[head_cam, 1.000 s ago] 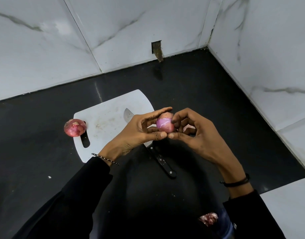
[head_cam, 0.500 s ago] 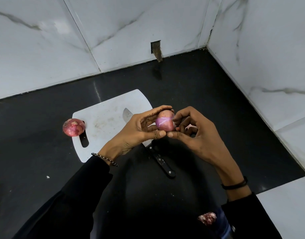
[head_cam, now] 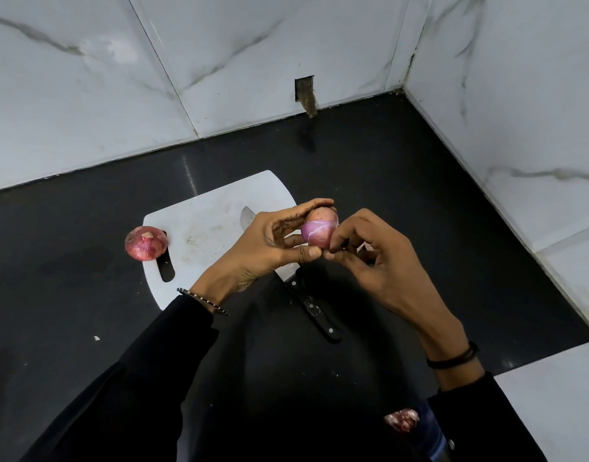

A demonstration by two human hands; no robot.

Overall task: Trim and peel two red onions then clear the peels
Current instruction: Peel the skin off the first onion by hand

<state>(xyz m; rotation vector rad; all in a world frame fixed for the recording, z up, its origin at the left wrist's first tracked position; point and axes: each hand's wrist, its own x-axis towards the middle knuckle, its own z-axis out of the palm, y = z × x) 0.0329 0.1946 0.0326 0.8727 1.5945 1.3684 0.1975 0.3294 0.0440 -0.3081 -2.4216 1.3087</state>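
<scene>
Peeling step, first onion; left hand (head_cam: 269,241) grips the half-peeled onion (head_cam: 319,228) with the forefinger curled over its top and the thumb under it, holding it in the air above the near edge of the cutting board (head_cam: 213,228), probably so scraps fall clear of the lap; right hand (head_cam: 376,261) has its fingers curled, thumb and fingertips pinching at the onion's lower right side, likely working a flap of skin loose, though the flap itself is hidden; lower band of the onion is glossy purple, top cap looks dry and brownish, so peel remains; second onion (head_cam: 146,243) sits unpeeled at the board's left edge by the handle slot, waiting its turn; knife (head_cam: 316,310) lies set down, blade on the board, handle out on the black counter (head_cam: 386,168), within reach for trimming; reddish scraps (head_cam: 401,420), likely peels, show low by the right sleeve, not cleared.
</scene>
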